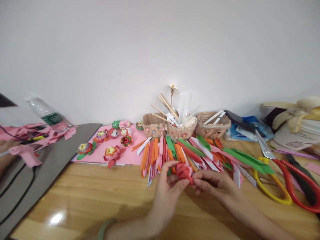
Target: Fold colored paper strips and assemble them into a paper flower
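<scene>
Between my two hands, above the front part of the wooden table, is a red and pink folded paper flower [183, 170]. My left hand [167, 186] grips it from the left, thumb at the front and index finger over the back. With thumb and fingertips, my right hand [215, 185] pinches the flower's lower right edge, at a red petal. Just behind the hands lies a spread of folded paper strips [155, 153] in orange, pink, red, green and white. Finished-looking paper flowers [112, 152] sit on a pink sheet [135, 155] to the left.
Three decorated baskets [155, 126] stand against the wall, with sticks and white rolls. Scissors [268, 153] with red and yellow handles lie at right. On the left are a pink glue gun [26, 155], a plastic bottle [50, 113], and another person's hand [5, 153].
</scene>
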`<action>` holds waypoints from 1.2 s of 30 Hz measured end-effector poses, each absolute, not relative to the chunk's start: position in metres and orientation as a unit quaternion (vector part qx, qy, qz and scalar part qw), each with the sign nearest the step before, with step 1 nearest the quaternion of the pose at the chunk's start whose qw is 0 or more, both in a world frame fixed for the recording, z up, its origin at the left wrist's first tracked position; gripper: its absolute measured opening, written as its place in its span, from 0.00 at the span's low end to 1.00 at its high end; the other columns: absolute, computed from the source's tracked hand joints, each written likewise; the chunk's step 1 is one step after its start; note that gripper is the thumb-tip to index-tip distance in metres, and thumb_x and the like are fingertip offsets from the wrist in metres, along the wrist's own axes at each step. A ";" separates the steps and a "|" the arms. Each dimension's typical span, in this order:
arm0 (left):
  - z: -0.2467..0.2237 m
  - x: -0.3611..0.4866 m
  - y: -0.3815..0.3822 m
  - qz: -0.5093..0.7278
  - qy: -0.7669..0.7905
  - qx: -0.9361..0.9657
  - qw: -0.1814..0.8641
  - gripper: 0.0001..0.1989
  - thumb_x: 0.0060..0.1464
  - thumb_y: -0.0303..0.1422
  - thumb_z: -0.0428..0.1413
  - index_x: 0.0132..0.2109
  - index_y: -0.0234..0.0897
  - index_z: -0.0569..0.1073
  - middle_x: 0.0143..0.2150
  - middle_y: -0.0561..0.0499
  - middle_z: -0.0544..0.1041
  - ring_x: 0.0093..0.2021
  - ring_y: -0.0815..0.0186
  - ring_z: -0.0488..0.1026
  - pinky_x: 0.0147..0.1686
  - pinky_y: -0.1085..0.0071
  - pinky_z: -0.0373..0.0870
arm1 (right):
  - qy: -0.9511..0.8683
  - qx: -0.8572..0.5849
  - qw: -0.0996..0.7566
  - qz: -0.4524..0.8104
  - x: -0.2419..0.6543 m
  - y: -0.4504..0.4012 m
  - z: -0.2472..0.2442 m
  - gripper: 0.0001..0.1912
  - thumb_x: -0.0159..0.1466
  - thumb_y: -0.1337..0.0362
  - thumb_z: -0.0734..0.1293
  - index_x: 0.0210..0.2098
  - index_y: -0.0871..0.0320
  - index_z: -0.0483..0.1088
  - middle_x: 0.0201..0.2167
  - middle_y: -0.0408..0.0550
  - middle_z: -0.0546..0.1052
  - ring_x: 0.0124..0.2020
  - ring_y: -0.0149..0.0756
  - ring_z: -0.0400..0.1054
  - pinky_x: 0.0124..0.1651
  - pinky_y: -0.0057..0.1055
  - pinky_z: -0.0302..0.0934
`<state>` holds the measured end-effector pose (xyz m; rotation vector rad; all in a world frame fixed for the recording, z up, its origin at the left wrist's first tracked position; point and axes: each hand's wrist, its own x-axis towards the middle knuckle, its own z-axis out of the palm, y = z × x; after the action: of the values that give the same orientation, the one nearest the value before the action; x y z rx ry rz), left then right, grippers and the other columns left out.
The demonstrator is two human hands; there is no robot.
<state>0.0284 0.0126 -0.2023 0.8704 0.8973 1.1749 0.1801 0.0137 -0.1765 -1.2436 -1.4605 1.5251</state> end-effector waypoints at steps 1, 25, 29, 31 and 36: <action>-0.202 0.028 0.013 0.518 0.397 0.383 0.654 0.19 0.43 0.32 0.62 0.43 0.39 0.65 0.37 0.50 0.77 0.37 0.64 0.76 0.39 0.68 0.71 | -0.563 -0.474 0.340 0.586 0.180 0.014 -0.178 0.19 0.55 0.47 0.66 0.27 0.58 0.72 0.25 0.44 0.71 0.28 0.33 0.65 0.33 0.28 0.60; -0.203 0.027 0.015 0.521 0.407 0.386 0.644 0.20 0.41 0.33 0.64 0.42 0.39 0.66 0.37 0.50 0.77 0.37 0.63 0.76 0.38 0.68 0.71 | -0.551 -0.511 0.334 0.569 0.182 0.016 -0.176 0.19 0.50 0.47 0.69 0.25 0.58 0.75 0.20 0.42 0.71 0.24 0.31 0.62 0.29 0.28 0.57; -0.203 0.028 0.014 0.516 0.405 0.390 0.647 0.20 0.41 0.33 0.64 0.42 0.39 0.67 0.38 0.50 0.77 0.37 0.64 0.75 0.38 0.68 0.71 | -0.556 -0.527 0.329 0.552 0.182 0.017 -0.176 0.18 0.49 0.48 0.70 0.22 0.59 0.74 0.18 0.41 0.69 0.22 0.29 0.61 0.26 0.27 0.55; -0.203 0.027 0.014 0.513 0.403 0.391 0.650 0.19 0.41 0.33 0.64 0.42 0.39 0.67 0.38 0.50 0.77 0.36 0.64 0.75 0.38 0.69 0.71 | -0.557 -0.531 0.329 0.547 0.182 0.017 -0.176 0.17 0.49 0.49 0.70 0.22 0.58 0.74 0.18 0.41 0.69 0.22 0.29 0.60 0.26 0.27 0.55; -0.204 0.028 0.013 0.511 0.394 0.386 0.659 0.20 0.41 0.32 0.64 0.42 0.40 0.67 0.38 0.49 0.78 0.37 0.64 0.75 0.39 0.69 0.70 | -0.545 -0.533 0.334 0.555 0.182 0.016 -0.177 0.16 0.48 0.51 0.71 0.21 0.58 0.73 0.19 0.41 0.70 0.22 0.29 0.59 0.25 0.26 0.53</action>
<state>0.0280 0.0127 -0.2035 0.8733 0.8923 1.1579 0.1818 0.0163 -0.1765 -1.3904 -1.4238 1.4483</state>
